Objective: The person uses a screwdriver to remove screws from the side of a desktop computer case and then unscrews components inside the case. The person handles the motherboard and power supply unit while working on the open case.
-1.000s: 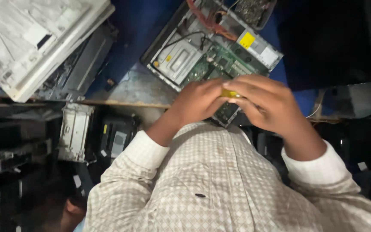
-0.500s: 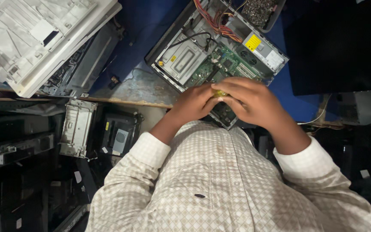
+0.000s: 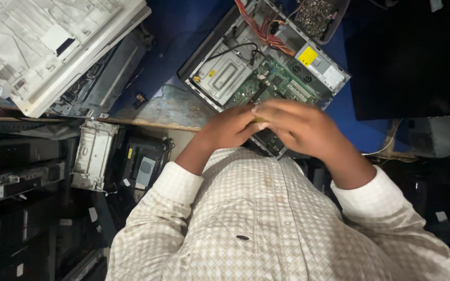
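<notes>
Left hand and right hand joined at frame centre over open computer case, fingers closed together around small yellowish item, mostly hidden.

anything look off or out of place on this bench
Yes. The open computer case lies skewed, its near corner jutting past the bench edge under the left hand and right hand. The white printer shell is also askew, overhanging the edge.
</notes>
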